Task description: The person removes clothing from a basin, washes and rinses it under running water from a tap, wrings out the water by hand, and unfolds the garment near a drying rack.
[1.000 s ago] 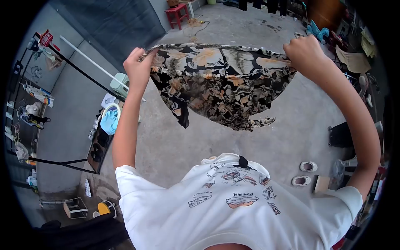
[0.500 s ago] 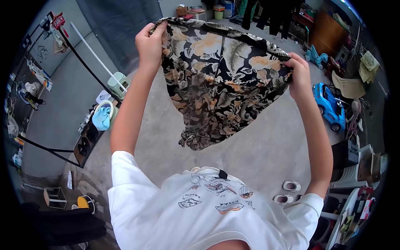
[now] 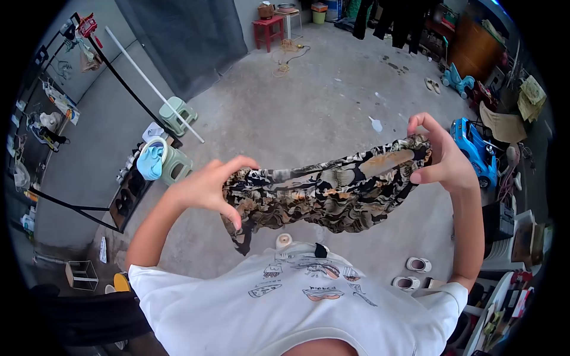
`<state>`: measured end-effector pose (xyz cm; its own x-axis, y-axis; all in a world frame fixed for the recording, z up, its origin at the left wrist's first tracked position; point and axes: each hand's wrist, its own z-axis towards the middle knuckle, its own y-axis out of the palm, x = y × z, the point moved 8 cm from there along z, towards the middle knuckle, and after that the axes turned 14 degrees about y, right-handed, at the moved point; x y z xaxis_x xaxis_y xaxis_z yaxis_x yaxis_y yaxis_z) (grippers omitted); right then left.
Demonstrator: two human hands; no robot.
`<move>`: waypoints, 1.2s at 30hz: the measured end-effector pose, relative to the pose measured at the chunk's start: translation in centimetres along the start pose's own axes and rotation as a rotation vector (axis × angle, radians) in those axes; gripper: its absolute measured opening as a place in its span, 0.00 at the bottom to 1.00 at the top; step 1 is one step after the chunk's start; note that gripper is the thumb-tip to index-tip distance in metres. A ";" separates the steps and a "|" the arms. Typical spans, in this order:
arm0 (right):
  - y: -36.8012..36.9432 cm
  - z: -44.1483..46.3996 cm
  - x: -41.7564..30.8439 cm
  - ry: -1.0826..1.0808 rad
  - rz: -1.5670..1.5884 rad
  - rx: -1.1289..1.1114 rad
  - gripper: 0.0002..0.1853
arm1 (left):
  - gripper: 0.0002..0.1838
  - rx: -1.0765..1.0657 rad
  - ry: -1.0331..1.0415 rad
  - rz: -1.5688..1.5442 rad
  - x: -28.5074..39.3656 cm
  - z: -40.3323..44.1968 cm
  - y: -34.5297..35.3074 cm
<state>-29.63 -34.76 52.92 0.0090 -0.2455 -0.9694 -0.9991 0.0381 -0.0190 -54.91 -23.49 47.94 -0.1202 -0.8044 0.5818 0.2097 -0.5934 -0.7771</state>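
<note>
A black garment (image 3: pixel 332 196) with cream and orange floral print and gathered bands stretches in mid-air between my hands, in front of my chest. Whether it is a skirt, a top or trousers, I cannot tell. My left hand (image 3: pixel 208 187) is at its left end, thumb below and fingers above, with cloth between them. At the upper right end, my right hand (image 3: pixel 445 157) has its thumb and curled fingers around the bunched edge. Some fingertips are hidden by the cloth. The lower left corner hangs loose.
Concrete floor (image 3: pixel 309 107) spreads below. Green stools (image 3: pixel 178 115) and a shoe rack (image 3: pixel 127 199) stand left, near a white pole (image 3: pixel 151 83). A blue toy car (image 3: pixel 475 151) is at the right. Pale slippers (image 3: pixel 412 273) lie near my feet. A red stool (image 3: pixel 269 31) stands at the back.
Both hands have come down and closer to my body with the garment. It hung long from a raised edge before; now it is bunched into a shorter, wide band.
</note>
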 end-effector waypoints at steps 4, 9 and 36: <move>3.5 -1.6 1.1 0.006 -0.615 -0.026 0.28 | 0.30 -0.390 -0.085 0.473 -1.9 -3.1 5.0; 3.2 -2.9 3.9 -0.199 -1.360 0.122 0.19 | 0.18 -0.112 -0.044 0.361 -3.3 -2.6 3.7; -3.6 -2.1 -0.2 -0.108 0.294 0.433 0.11 | 0.06 0.950 -0.232 -1.327 -2.2 10.3 -0.4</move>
<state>-26.12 -36.89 53.67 -0.2414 -0.0643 -0.9683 -0.8520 0.4918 0.1797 -44.76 -21.20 49.41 -0.5691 0.2921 0.7687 0.5788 -0.5217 0.6267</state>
